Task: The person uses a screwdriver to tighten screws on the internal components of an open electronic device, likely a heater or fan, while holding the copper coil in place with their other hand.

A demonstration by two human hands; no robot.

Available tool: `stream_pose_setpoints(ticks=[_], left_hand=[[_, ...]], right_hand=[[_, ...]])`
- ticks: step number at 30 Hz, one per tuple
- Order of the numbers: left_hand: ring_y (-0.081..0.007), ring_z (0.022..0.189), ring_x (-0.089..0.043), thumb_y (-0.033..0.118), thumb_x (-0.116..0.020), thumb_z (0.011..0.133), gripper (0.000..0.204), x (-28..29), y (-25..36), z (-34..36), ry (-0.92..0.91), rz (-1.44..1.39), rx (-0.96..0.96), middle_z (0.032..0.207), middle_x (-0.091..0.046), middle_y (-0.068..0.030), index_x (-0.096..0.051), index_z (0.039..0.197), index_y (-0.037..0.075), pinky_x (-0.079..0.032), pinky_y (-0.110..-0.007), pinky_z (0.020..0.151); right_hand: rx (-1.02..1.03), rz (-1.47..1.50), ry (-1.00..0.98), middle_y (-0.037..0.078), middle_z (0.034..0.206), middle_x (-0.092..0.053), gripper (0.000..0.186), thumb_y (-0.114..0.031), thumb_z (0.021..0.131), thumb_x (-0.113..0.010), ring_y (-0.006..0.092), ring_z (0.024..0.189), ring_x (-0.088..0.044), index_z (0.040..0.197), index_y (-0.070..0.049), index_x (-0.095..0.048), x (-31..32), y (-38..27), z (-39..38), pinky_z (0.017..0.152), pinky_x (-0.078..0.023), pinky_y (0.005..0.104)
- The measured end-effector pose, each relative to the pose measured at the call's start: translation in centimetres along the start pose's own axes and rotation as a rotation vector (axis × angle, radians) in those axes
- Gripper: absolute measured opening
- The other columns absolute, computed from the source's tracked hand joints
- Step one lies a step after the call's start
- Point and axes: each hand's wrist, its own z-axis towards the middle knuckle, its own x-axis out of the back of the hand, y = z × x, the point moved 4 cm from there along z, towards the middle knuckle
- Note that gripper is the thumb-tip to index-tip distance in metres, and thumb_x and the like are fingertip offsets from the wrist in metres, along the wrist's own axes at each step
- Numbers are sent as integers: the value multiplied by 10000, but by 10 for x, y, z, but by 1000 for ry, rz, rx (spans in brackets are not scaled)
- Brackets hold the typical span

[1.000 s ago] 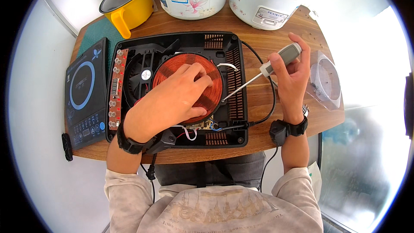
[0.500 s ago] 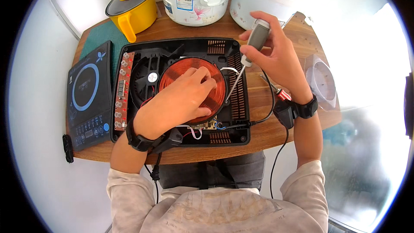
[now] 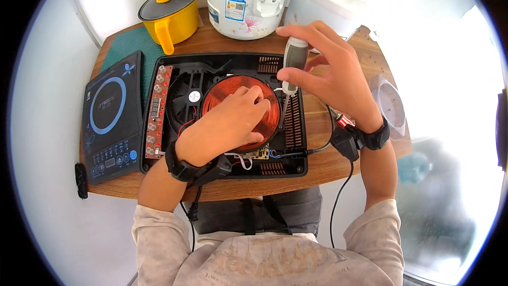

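Observation:
An opened induction cooker base (image 3: pixel 225 171), a black plastic shell, lies in front of me. Its round copper coil (image 3: pixel 271 107) sits right of the fan (image 3: pixel 182 107). My left hand (image 3: pixel 233 116) lies over the coil, fingers bent and thumb apart, gripping it from above. In my right hand (image 3: pixel 330 71) is a screwdriver (image 3: pixel 295 59) with a grey and white handle, held between thumb and fingers. It stands nearly upright, its shaft reaching down to the coil's right edge. Exactly what the tip touches is too small to tell.
The cooker's black glass top (image 3: pixel 112 122) lies at the left, partly on a green mat (image 3: pixel 129 43). A yellow pot (image 3: pixel 177 25) and two white rice cookers (image 3: pixel 248 13) (image 3: pixel 323 5) stand behind. A clear plastic container (image 3: pixel 390 100) and a red-and-white-handled tool (image 3: pixel 345 121) are at the right.
The screwdriver has swung from a slant to nearly upright, its handle moving left with my right hand. My left hand stays on the coil. The whole view has shifted slightly.

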Motion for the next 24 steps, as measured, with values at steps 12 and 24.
stream_pose_setpoints(ticks=[12,24], left_hand=[[-343,1224,-535,228,-819,829,496,0,1,0,6,36,-18,1271,-509,-146,-572,1202,14,-471,-431,1058],[-348,1104,-592,192,-864,753,530,-11,-7,0,144,63,-143,1164,-558,-170,-597,1156,-25,-566,-431,914]], right_hand=[[40,-74,29,77,951,-630,487,-163,813,-856,223,761,-644,1278,-123,-716,7,-22,-7,690,-553,328],[204,20,-116,126,1229,-694,499,-22,829,-784,320,1031,-692,1307,-82,-655,-1,-63,-20,854,-592,376]])
